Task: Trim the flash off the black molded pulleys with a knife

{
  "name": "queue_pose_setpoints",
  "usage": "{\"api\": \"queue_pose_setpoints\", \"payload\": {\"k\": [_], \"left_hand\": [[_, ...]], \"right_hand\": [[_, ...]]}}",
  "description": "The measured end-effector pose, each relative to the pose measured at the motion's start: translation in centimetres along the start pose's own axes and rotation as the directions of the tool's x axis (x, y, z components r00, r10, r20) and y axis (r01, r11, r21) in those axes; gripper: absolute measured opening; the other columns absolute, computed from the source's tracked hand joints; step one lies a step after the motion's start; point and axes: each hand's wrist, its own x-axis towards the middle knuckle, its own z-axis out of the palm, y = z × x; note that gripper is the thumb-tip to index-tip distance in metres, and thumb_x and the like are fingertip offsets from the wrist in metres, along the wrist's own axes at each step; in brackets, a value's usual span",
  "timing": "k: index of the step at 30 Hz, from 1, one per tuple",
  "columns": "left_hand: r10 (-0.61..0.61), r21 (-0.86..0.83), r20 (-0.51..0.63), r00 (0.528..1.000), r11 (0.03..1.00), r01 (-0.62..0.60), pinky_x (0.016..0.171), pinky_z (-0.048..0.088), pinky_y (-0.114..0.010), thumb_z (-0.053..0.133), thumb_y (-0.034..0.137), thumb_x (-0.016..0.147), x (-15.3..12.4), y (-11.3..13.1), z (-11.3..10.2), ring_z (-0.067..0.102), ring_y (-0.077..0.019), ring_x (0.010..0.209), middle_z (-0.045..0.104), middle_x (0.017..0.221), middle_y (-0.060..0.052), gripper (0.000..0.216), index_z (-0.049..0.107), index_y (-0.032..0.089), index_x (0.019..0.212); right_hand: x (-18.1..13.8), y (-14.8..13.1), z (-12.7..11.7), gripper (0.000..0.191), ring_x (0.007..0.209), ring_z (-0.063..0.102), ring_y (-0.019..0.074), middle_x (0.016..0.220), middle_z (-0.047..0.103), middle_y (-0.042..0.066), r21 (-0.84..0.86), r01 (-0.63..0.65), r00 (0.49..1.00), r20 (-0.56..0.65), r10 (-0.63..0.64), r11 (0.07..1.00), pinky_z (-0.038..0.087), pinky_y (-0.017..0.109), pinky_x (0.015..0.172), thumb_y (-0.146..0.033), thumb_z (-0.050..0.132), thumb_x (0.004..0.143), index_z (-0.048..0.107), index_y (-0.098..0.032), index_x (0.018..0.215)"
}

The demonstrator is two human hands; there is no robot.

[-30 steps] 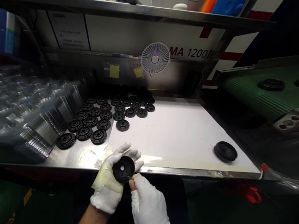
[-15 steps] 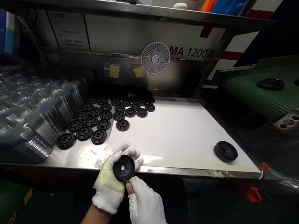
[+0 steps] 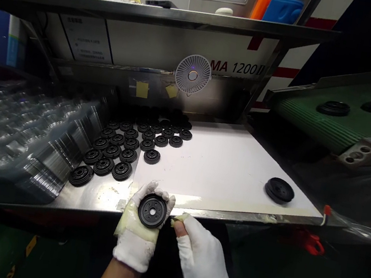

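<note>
My left hand, in a white glove with a yellowish wrap over the palm, is closed round the rim of a black round pulley-like wheel. The wheel's flat face, with a centre hole and small holes around it, is turned up toward me. Just right of it, my right hand, also gloved in white with a bare thumb tip, pinches a small thin tool. Most of that tool is hidden in the fingers; its tip points at the wheel without touching it. Rows of similar black wheels lie on the bench to the left.
Stacked clear plastic trays fill the bench's left end. A single black part lies on the white sheet at right. Beyond stands a green conveyor carrying black parts. A shelf and small fan are ahead.
My right hand has drawn away from the wheel, to the right. The wheel has turned in my left hand, and the fingers there have curled closer round its rim.
</note>
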Motion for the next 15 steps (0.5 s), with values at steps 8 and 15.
{"api": "queue_pose_setpoints", "payload": {"k": [8, 15], "left_hand": [[0.086, -0.075, 0.028, 0.996, 0.994, -0.084, 0.083, 0.049, -0.040, 0.056, 0.012, 0.072, 0.0, -0.4, 0.3, 0.059, -0.0126, 0.068, 0.058, 0.068, -0.001, 0.005, 0.059, 0.016, 0.072], [0.118, -0.054, 0.004, 0.993, 0.992, -0.117, 0.086, 0.047, -0.044, 0.056, 0.007, 0.071, -0.5, -0.4, 0.8, 0.061, -0.0144, 0.074, 0.062, 0.074, -0.002, 0.010, 0.059, 0.015, 0.075]], "right_hand": [[0.0, -1.8, 1.4, 0.027, 0.053, 0.051, 0.0127, 0.061, 0.058, -0.002, -0.088, 0.128, 0.991, -0.018, -0.130, 0.988, 0.023, 0.024, 0.049, -0.034, 0.036, 0.088, 0.049, -0.022, 0.068], [0.3, -1.7, 0.5, 0.029, 0.053, 0.051, 0.0118, 0.063, 0.058, -0.001, 0.024, 0.053, 0.998, 0.033, -0.054, 0.998, 0.027, 0.022, 0.049, -0.037, 0.035, 0.089, 0.048, -0.022, 0.068]]}}
